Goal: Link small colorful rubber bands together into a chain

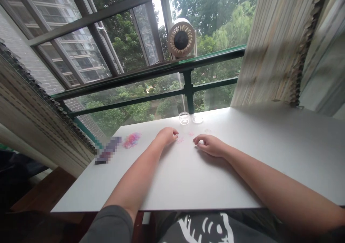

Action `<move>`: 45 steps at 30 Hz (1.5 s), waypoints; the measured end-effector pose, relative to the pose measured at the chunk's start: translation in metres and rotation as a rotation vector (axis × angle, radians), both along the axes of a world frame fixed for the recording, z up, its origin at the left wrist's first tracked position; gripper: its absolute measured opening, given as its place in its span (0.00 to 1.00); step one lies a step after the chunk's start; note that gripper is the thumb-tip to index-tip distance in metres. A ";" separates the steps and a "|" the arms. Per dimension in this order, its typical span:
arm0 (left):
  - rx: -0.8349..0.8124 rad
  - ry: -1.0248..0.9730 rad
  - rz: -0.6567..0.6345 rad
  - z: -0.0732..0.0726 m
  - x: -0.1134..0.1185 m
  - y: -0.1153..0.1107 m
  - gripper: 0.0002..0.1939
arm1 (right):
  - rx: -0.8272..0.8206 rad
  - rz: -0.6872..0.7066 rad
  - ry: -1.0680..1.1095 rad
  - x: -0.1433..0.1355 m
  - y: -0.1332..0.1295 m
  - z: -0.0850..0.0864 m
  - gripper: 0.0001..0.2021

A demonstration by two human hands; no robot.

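Observation:
Both of my hands rest on the white table, a short gap between them. My left hand (168, 135) has its fingers curled beside small pink pieces (180, 140); whether it pinches one is too small to tell. Curved with thumb and fingers apart, my right hand (208, 144) shows nothing in its grasp. Another small pink piece (191, 134) lies between and beyond the hands, and faint clear or pale pieces (208, 131) lie just past my right hand. Behind them stand a clear round container (184, 118) and a shallow clear dish or lid (197, 120).
A pile of pink, orange and purple pieces (132, 140) lies on the white table (188, 185) at the left, near a blurred dark object (108, 150). A round fan (181, 40) stands behind the green railing (189, 88). Curtains (258, 56) hang at both sides.

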State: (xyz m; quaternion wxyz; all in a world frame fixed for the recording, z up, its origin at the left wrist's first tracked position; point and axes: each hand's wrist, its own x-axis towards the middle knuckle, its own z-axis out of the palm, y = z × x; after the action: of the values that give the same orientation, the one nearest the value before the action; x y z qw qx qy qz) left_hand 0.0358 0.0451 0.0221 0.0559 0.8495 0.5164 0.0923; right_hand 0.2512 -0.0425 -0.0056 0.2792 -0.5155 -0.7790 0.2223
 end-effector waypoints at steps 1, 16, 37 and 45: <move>-0.019 0.034 0.012 0.001 0.004 0.002 0.11 | 0.000 0.002 0.002 0.000 0.000 0.000 0.08; 0.014 0.161 -0.020 -0.004 0.005 0.005 0.11 | 0.022 0.010 0.021 0.002 0.005 -0.005 0.08; 0.095 0.022 -0.204 -0.003 0.061 0.000 0.10 | 0.015 -0.165 -0.086 0.014 0.010 0.004 0.06; 0.118 -0.039 -0.181 0.006 0.054 0.005 0.11 | -0.007 -0.151 -0.153 0.013 0.009 0.006 0.07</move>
State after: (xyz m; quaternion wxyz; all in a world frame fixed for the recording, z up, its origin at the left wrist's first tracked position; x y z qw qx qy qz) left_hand 0.0894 0.0497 0.0284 0.0239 0.8925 0.4302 0.1336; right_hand 0.2640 -0.0330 0.0003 0.2330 -0.5894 -0.7560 0.1635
